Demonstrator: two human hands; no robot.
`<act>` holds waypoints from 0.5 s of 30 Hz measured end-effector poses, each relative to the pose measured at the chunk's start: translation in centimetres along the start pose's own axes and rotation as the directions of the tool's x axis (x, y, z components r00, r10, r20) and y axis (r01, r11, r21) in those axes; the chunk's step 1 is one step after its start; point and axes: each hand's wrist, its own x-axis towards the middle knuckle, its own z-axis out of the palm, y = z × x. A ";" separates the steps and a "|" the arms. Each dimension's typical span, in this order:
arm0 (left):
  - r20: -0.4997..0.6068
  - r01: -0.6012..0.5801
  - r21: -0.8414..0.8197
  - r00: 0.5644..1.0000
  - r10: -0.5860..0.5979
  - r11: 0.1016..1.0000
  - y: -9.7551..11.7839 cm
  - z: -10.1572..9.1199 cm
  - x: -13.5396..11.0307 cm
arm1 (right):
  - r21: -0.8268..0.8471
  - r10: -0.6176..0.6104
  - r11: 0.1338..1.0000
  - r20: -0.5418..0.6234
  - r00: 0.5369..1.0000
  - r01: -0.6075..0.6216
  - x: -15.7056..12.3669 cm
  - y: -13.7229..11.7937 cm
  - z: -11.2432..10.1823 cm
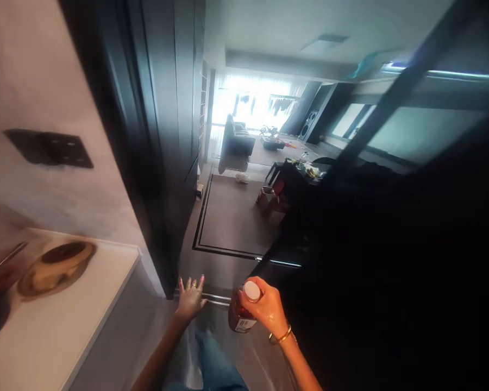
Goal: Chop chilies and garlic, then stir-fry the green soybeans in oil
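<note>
My right hand (pixel 264 309) is closed around a dark red bottle (pixel 241 317) with a white cap, held low in front of me near its top. A gold bangle sits on that wrist. My left hand (pixel 190 297) hangs beside it, fingers spread and empty, with a ring on one finger. Both hands are above the grey floor, just before a metal door threshold (pixel 212 297). My jeans show below them.
A white counter (pixel 65 315) at the left carries a wooden bowl (pixel 55 267) and a dark pan edge. Dark cabinets (pixel 163 136) line the left wall. Ahead lie a living room with a sofa (pixel 236 144), a cluttered dark table (pixel 297 176) and bright windows.
</note>
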 end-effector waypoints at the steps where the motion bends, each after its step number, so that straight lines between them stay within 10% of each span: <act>1: 0.015 0.000 0.018 1.000 0.000 1.000 0.9 -0.9 2.8 | 0.006 -0.006 1.000 0.004 1.000 0.006 2.9 0.6 -0.2; 6: -0.032 0.091 -0.322 0.994 -0.107 0.942 3.6 -5.5 16.6 | 0.017 -0.054 0.998 0.016 0.998 0.053 17.2 2.9 0.0; 10: -0.002 0.279 -0.752 0.905 -0.424 0.598 1.0 -6.8 27.3 | 0.062 -0.095 0.994 0.008 0.995 0.094 28.4 5.5 2.3; 15: -0.021 0.253 -0.866 0.843 -0.537 0.431 -1.6 -7.1 42.6 | 0.118 -0.113 0.987 0.022 0.993 0.110 43.1 8.9 6.0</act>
